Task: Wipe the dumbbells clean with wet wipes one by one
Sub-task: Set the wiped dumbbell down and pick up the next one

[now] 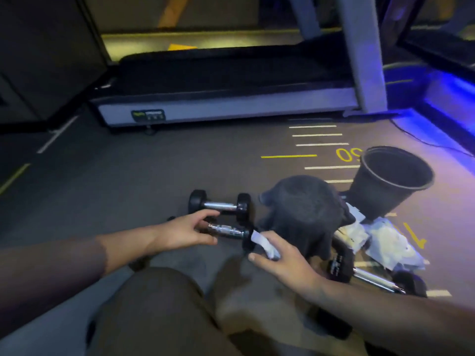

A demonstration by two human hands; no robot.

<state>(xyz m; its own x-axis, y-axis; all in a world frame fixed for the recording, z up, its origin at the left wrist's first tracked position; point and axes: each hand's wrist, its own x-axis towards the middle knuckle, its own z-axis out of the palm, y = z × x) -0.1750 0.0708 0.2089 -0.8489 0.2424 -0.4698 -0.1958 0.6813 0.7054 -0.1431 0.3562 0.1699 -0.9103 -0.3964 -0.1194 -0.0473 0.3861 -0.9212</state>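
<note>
Two small black dumbbells with chrome handles lie side by side on the gym floor: the far dumbbell (pixel 220 205) and the near dumbbell (pixel 227 232). My left hand (pixel 185 231) rests at the left end of the near dumbbell, fingers curled around that end. My right hand (pixel 279 258) holds a crumpled white wet wipe (pixel 263 243) right beside the near dumbbell's right head. A third dumbbell (pixel 372 277) lies on the floor to the right, behind my right wrist.
A dark cloth-covered round object (pixel 305 211) sits just right of the dumbbells. A black bucket (pixel 390 181) tilts behind it, with white wipe packets (pixel 385 242) nearby. A treadmill (pixel 226 98) spans the back. My knees (pixel 164 312) fill the foreground.
</note>
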